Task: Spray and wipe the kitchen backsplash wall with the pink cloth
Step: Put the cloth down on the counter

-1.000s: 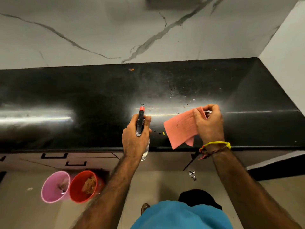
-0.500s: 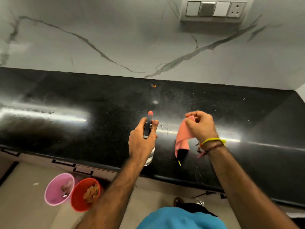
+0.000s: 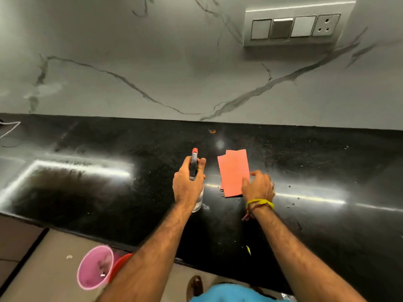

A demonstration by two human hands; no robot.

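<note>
The left hand [image 3: 189, 185] grips the spray bottle [image 3: 194, 171] upright over the desk [image 3: 327, 171], fingers curled round its neck, red nozzle pointing away toward the wall [image 3: 174, 73]. The pink cloth [image 3: 233, 172] lies folded flat on the desk just right of the bottle, its long axis running from the person toward the wall. The right hand [image 3: 258, 186] rests on the cloth's near right corner, fingers fairly straight and pressing it down rather than gripping. The wall stands well beyond both hands, straight ahead of the nozzle, so the left hand looks placed to spray first. The right hand, being nearest the cloth, would have to gather it up before wiping.
</note>
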